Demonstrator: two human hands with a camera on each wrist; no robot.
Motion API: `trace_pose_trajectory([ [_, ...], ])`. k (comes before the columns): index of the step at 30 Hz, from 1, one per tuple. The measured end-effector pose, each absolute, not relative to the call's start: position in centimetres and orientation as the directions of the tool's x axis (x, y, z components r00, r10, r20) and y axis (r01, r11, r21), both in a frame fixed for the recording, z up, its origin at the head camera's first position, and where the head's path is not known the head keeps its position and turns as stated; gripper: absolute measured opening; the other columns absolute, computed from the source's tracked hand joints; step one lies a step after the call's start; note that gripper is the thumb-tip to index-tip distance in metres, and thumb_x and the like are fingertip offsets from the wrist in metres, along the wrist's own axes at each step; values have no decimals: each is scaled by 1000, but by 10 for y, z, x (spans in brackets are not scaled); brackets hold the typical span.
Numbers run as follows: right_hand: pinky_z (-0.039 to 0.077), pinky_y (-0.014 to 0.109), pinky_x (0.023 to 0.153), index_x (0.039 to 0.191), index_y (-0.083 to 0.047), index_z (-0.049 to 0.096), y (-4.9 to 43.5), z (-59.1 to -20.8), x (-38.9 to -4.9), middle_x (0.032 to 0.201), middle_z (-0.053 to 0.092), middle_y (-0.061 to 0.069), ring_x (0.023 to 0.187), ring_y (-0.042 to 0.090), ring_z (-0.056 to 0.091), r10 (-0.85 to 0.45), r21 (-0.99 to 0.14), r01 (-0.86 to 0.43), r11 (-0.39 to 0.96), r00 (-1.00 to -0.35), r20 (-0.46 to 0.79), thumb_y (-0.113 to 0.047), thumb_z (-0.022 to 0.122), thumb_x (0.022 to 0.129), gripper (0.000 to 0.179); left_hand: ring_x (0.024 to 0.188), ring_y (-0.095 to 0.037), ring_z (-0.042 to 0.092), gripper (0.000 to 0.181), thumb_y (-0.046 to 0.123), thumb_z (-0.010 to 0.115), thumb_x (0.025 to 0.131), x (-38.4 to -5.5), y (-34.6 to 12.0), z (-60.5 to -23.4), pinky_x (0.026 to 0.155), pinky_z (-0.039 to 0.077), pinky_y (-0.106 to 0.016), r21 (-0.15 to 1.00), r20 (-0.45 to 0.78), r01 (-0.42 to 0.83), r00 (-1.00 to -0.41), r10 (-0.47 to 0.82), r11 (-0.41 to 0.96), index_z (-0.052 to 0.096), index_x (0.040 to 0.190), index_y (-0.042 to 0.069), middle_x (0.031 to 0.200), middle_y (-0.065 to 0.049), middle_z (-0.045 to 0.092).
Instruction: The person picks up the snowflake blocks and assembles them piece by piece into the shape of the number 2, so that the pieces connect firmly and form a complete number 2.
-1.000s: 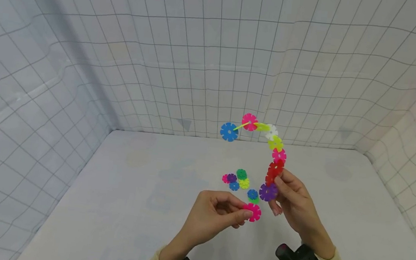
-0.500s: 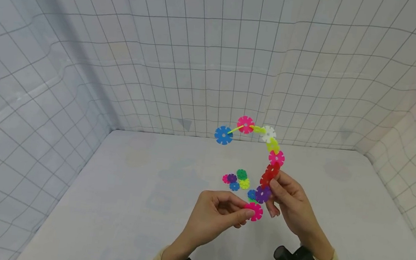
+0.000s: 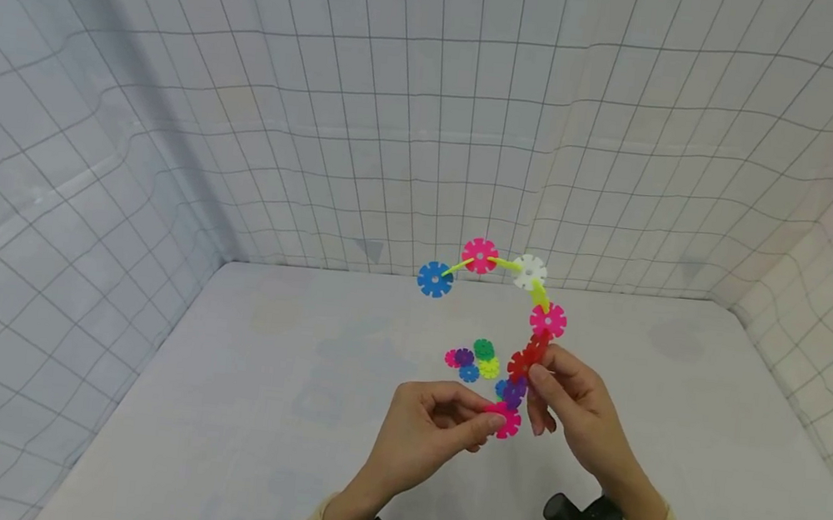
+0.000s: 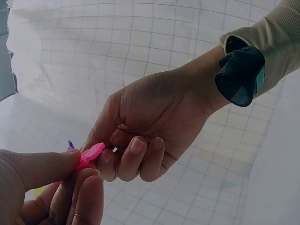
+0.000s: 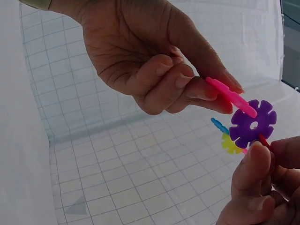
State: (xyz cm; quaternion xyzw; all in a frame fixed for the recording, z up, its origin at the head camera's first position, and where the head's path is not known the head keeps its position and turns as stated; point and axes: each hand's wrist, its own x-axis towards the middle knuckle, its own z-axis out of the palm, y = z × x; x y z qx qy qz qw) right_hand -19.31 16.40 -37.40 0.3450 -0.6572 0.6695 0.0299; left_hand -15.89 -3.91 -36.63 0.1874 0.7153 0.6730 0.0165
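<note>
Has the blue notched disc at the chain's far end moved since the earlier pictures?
Yes. In the head view, the blue notched disc has moved left and down against the gridded back wall, now straddling its bottom edge.

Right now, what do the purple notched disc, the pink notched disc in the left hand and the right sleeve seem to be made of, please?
Purple notched disc: probably moulded plastic, smooth and fairly matte, with regular slots and even colour.
Pink notched disc: likely the same plastic, judging by its bright, uniform colour.
Right sleeve: matte fabric, shown by soft folds; fibre unclear.
</note>
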Motion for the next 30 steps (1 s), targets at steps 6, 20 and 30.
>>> trace_pose_trajectory([
  [6, 43, 29, 41, 94, -3, 52, 157, -373, -187, 68, 49, 1, 49, 15, 50, -357, -810, -585, -39, -749, 558, 12, 42, 94, 18, 57, -21, 64, 12, 13, 74, 83, -159, -40, -368, 58, 55, -35, 968, 241, 252, -938, 248, 12, 70, 85, 1, 72, -8, 68],
  [20, 41, 27, 38, 87, -6, 53, 145, -378, -184, 62, 49, 0, 45, 14, 49, -274, -797, -604, -1, -766, 581, 11, 45, 94, 20, 51, -19, 60, 12, 8, 71, 85, -161, -39, -375, 52, 54, -33, 957, 289, 285, -938, 193, -45, 66, 80, -2, 66, -13, 63],
  [30, 38, 25, 35, 86, -5, 55, 141, -387, -186, 61, 49, 2, 44, 13, 49, -253, -782, -624, 1, -756, 603, 14, 47, 91, 21, 51, -18, 60, 14, 9, 70, 86, -163, -38, -377, 53, 54, -32, 967, 255, 247, -954, 159, -70, 65, 79, -3, 66, -15, 63],
])
